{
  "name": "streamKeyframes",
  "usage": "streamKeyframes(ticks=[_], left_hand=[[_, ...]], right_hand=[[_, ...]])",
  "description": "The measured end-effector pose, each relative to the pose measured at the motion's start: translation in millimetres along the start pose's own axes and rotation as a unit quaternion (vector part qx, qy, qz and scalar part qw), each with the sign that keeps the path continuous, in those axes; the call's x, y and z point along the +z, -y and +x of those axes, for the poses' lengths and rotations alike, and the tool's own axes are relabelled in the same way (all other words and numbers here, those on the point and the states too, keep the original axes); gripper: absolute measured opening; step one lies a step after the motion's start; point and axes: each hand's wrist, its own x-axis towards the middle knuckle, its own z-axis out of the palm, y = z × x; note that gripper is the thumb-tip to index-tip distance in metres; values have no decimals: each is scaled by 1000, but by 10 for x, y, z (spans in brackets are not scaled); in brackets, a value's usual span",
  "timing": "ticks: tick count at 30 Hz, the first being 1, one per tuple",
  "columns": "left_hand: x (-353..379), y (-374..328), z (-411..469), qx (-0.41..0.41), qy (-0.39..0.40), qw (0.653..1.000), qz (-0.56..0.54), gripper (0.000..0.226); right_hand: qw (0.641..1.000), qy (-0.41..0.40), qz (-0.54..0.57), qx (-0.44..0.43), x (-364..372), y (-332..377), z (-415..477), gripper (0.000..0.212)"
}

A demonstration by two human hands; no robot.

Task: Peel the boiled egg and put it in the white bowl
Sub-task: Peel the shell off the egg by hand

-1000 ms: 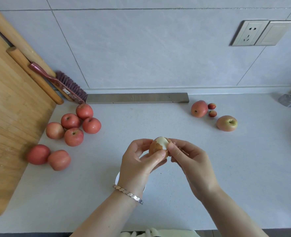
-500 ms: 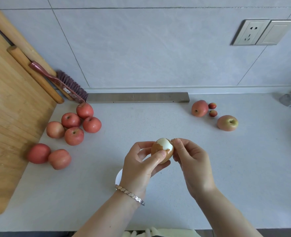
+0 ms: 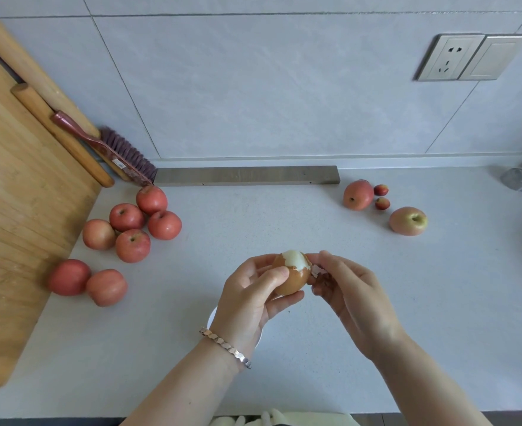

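Now, left hand (image 3: 253, 299): fingers curl round the brown-shelled boiled egg (image 3: 293, 278), steadying it midair for peeling.
Right hand (image 3: 352, 298): fingertips pinch a pale shell flake (image 3: 316, 270), I think.
Round white bowl (image 3: 211, 318): under the left hand, ready.

Pale grey tiled wall (image 3: 253, 87), double socket plate (image 3: 450, 56), white speckled countertop (image 3: 422, 302), soft light, perhaps daylight

Above the bench (image 3: 330, 229), the left hand (image 3: 247, 302) grips a brown boiled egg (image 3: 295, 279), its top bare and white. The right hand (image 3: 355, 296) pinches a loose shell flake (image 3: 316, 269) just beside it. The white bowl (image 3: 212, 316) shows partly under the left wrist.
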Motion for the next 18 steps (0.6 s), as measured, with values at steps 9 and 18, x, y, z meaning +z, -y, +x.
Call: streamKeyframes(ticks=[9, 18], left_hand=[[29, 38, -22, 59, -19, 997, 45, 36], [6, 66, -43, 92, -23, 983, 159, 54]], right_hand=[[994, -77, -44, -62, 85, -84, -8, 19], [968, -113, -183, -126, 129, -93, -38, 23]])
